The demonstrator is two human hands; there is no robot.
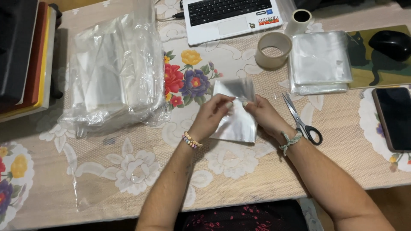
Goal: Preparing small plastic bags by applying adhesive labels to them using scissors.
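Left hand (215, 112): pinches the upper part of a small clear bag (236, 112).
Right hand (262, 114): pinches the same bag, thumbs nearly touching.
Bag: held just over the desk (128, 171), centre.
Progress: looks midway; one bag in hand, a flat pile (320, 60) right, a bulky wrapped bundle (112, 72) left.
Labels: colourful sticker (268, 20) on the white laptop (233, 19).
Nearby: scissors (301, 119), tape rolls (273, 50).

We see warm, even indoor light, soft shadows beneath our forearms, glare on the plastic bags (113, 70), and sharp focus throughout.
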